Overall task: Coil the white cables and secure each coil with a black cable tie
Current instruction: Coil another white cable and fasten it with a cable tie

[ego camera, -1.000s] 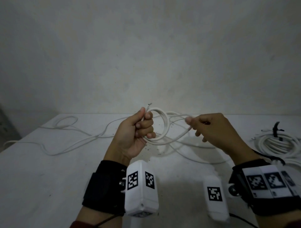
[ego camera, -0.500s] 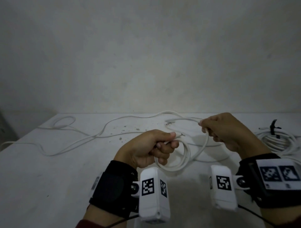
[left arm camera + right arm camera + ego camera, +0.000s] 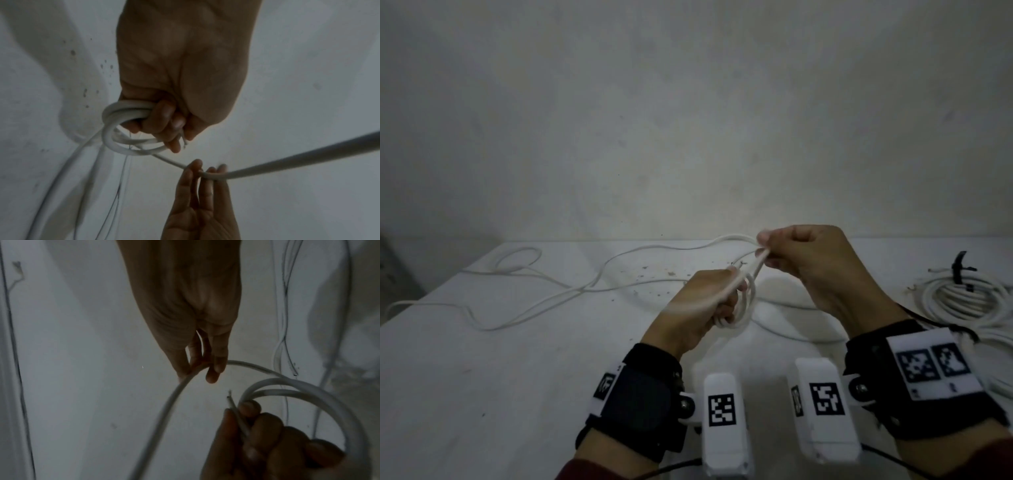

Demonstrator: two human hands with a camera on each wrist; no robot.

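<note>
Cable: white cable (image 3: 748,294), a few small loops gathered in the left hand above the table; its long loose run trails off across the tabletop to the left.
Left hand: left hand (image 3: 698,308) closed in a fist round the stacked loops, fingers curled through them, so the turns stay together while more is added; the left wrist view shows the loops (image 3: 123,116) pinned against the palm.
Cable end: bare cut end (image 3: 230,397) sticks up past the left fingers, likely kept out so it does not slip inside the coil.
Right hand: right hand (image 3: 822,270) pinches the free run between thumb and fingertips just above and beside the left hand, feeding the next turn; fingers (image 3: 216,368) lie fairly straight, with only a light nip on the cable.
Finished coil: another white coil (image 3: 972,301) lies at the right of the table (image 3: 482,377), well apart, with a black tie (image 3: 960,270) standing up from it.
Stage: judging by the loose length left, coiling has barely begun; tying comes later.
Risk: loops may spring open if the fist loosens.
</note>
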